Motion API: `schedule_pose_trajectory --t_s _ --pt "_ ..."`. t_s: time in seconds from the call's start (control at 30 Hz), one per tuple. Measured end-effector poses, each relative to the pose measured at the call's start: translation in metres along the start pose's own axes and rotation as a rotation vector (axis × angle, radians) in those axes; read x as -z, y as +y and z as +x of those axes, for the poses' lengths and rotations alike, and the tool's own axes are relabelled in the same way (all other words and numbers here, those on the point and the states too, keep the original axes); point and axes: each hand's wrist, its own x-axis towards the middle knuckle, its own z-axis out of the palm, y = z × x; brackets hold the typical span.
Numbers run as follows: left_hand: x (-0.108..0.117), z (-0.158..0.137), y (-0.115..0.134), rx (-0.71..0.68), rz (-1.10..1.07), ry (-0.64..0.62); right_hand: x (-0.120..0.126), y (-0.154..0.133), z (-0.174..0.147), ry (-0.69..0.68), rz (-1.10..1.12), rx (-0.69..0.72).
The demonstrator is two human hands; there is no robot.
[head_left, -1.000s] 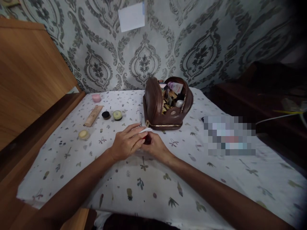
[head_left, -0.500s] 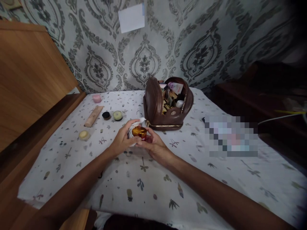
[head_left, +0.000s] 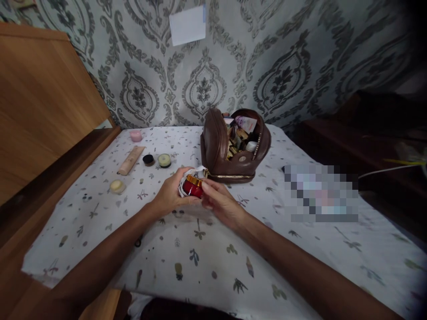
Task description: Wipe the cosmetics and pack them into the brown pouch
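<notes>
A small red cosmetic jar with a gold lid [head_left: 193, 189] is held up over the bed-like patterned cloth, tilted between both hands. My left hand [head_left: 168, 193] is closed around its left side, with a crumpled white cloth [head_left: 183, 182] between palm and jar. The fingers of my right hand [head_left: 216, 198] pinch the jar's right edge, and some fingertips are hidden behind it. Just beyond the hands stands a brown toiletry bag [head_left: 215, 149], unzipped at the top and packed with gold items, a tube and a white-capped container.
On the left of the patterned cloth [head_left: 156, 253] lie a pink jar [head_left: 135, 136], a beige tube [head_left: 131, 160], a black-lidded jar [head_left: 148, 160], a pale green-lidded jar [head_left: 164, 161] and a yellow-topped jar [head_left: 117, 186]. A blurred-out item [head_left: 320, 193] is at right. Wooden panel [head_left: 43, 102] at left.
The jar has been turned in the hands, so its red body now faces me below the gold lid. The right fingers have shifted along its edge. The view has moved slightly.
</notes>
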Motion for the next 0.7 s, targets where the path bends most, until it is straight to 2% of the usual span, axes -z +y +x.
schedule_pose_trajectory --t_s 0.1,0.27,0.5,0.6,0.7 --pt "0.003 0.0 -0.001 -0.107 0.13 -0.035 0.002 -0.004 0.001 0.001 -0.018 -0.019" --pt "0.0 -0.001 -0.005 -0.332 0.324 -0.008 0.005 0.0 0.003 0.006 0.015 -0.035" --pt "-0.009 -0.004 0.0 -0.577 0.381 0.189 0.01 0.004 0.006 -0.039 0.112 -0.065" --pt "-0.01 -0.005 0.003 -0.563 0.417 0.266 0.011 0.004 0.006 -0.025 0.21 -0.064" --pt "-0.007 -0.004 0.004 -0.431 0.364 0.252 0.012 0.002 0.006 -0.025 0.242 -0.047"
